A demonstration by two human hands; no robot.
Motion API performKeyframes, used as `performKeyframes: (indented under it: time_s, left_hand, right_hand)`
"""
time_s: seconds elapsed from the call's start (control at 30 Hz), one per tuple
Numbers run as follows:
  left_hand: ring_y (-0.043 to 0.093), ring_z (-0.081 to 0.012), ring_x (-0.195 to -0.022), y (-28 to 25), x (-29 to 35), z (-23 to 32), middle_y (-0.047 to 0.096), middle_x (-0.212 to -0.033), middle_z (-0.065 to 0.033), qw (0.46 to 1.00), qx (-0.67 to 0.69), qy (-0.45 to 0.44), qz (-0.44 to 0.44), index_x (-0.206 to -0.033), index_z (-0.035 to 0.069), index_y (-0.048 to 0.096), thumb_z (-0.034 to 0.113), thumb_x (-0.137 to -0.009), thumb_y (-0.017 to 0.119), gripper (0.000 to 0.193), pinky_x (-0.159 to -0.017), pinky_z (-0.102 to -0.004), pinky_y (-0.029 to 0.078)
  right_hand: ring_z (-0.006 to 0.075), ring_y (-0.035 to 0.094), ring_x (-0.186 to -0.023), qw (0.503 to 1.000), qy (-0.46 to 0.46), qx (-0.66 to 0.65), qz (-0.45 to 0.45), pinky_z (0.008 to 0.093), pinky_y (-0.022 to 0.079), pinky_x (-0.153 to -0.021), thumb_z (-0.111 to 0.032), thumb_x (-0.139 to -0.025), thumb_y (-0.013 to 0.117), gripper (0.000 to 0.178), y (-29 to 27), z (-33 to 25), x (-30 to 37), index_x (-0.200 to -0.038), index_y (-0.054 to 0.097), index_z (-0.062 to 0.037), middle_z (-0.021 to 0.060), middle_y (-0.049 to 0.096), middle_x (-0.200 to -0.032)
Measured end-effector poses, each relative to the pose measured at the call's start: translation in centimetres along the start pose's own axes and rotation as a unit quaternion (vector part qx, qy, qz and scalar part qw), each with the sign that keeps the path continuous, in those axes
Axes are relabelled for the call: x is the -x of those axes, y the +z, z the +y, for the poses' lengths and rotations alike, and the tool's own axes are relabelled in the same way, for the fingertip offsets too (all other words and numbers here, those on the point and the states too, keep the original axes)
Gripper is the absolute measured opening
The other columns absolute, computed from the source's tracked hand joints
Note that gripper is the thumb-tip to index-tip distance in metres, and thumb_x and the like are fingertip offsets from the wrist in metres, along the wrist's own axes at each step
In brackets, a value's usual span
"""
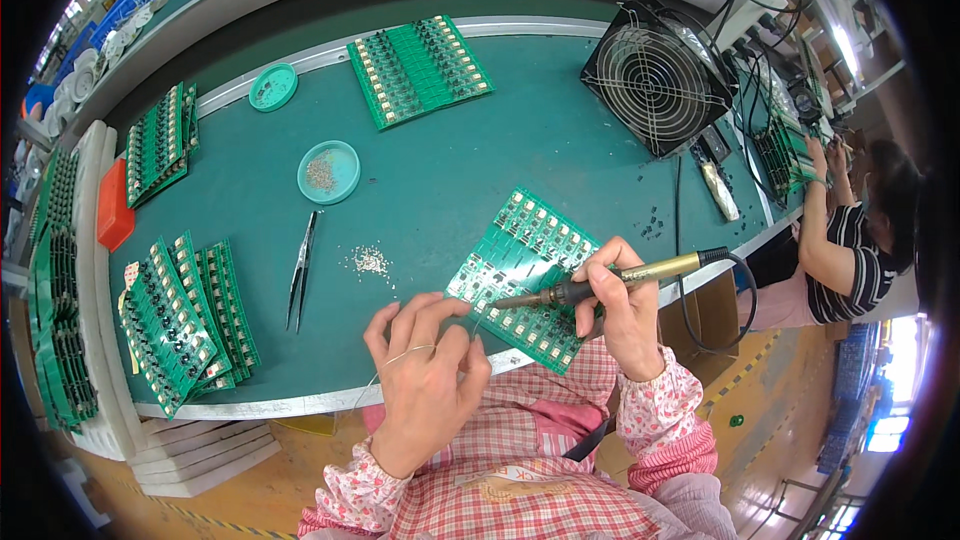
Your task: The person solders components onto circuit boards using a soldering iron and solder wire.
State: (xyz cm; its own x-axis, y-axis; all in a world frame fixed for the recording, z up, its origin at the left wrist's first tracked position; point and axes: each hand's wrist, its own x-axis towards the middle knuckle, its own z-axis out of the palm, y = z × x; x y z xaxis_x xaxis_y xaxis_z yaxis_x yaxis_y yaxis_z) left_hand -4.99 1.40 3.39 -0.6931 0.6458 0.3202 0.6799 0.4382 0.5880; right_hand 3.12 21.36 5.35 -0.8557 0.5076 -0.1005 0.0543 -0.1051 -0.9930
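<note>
While tabletop (440, 205) lies open beyond the edge-overhanging circuit board (510, 260), green, component-studded, right grip (624, 315) clamps soldering iron (668, 267); left grip (425, 380), wire (408, 351).

The person wears a red-and-white checked apron (500, 515) at six o'clock. The left sleeve (362, 483), at seven, and right sleeve (652, 400), near five, carry small reddish flowers.

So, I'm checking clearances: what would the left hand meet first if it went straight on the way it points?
Likely the board: its edge lies right by the left hand, though this single view leaves height and contact unclear.
</note>
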Motion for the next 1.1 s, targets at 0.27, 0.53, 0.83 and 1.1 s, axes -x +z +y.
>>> performKeyframes:
  time_s: [0.27, 0.53, 0.83, 1.1]
  left_hand:
    - [0.057, -0.0284, -0.113, 0.1, 0.0, 0.0, 0.063, -0.112, -0.0065, 1.0, -0.003, 0.011, 0.011, -0.071, 0.005, 0.054, 0.006, -0.075, 0.067, 0.014, -0.103, -0.0482, 0.031]
    - [0.057, -0.0285, -0.116, -0.1, 0.5, -0.5, 0.064, -0.114, -0.0066, 1.0, 0.022, 0.013, 0.014, -0.071, 0.005, 0.053, 0.006, -0.077, 0.066, 0.014, -0.104, -0.0482, 0.031]
    - [0.057, -0.0288, -0.118, -0.2, 0.7, -0.5, 0.064, -0.114, -0.0063, 0.999, 0.037, 0.04, 0.001, -0.067, 0.007, 0.052, 0.006, -0.077, 0.067, 0.018, -0.106, -0.0511, 0.029]
    - [0.058, -0.0282, -0.116, -0.1, 0.6, -0.3, 0.063, -0.113, -0.0058, 0.999, 0.027, 0.041, -0.007, -0.068, 0.007, 0.052, 0.007, -0.076, 0.069, 0.018, -0.106, -0.0515, 0.028]
  right_hand:
    - [0.0059, 0.053, -0.048, 0.998, -0.035, 0.04, -0.016, 0.0214, 0.042, -0.047, -0.016, -0.099, 0.055, 0.016, 0.1, -0.2, 0.4, -0.09, 0.054, -0.0024, 0.0009, 0.055, -0.066]
    - [0.0063, 0.054, -0.048, 0.994, -0.085, 0.056, 0.026, 0.022, 0.042, -0.046, -0.014, -0.099, 0.055, 0.015, 0.3, -0.3, 1.6, -0.091, 0.053, -0.0012, 0.0025, 0.057, -0.068]
    - [0.0116, 0.064, -0.053, 0.976, -0.147, 0.133, 0.093, 0.0242, 0.05, -0.049, -0.011, -0.095, 0.059, 0.013, 1.0, 0.0, 6.0, -0.091, 0.055, 0.0011, 0.0074, 0.065, -0.068]
    - [0.0171, 0.064, -0.051, 0.908, -0.32, 0.264, 0.046, 0.0284, 0.051, -0.051, -0.008, -0.084, 0.069, 0.009, 1.6, 1.1, 6.3, -0.089, 0.064, -0.0017, 0.0071, 0.067, -0.065]
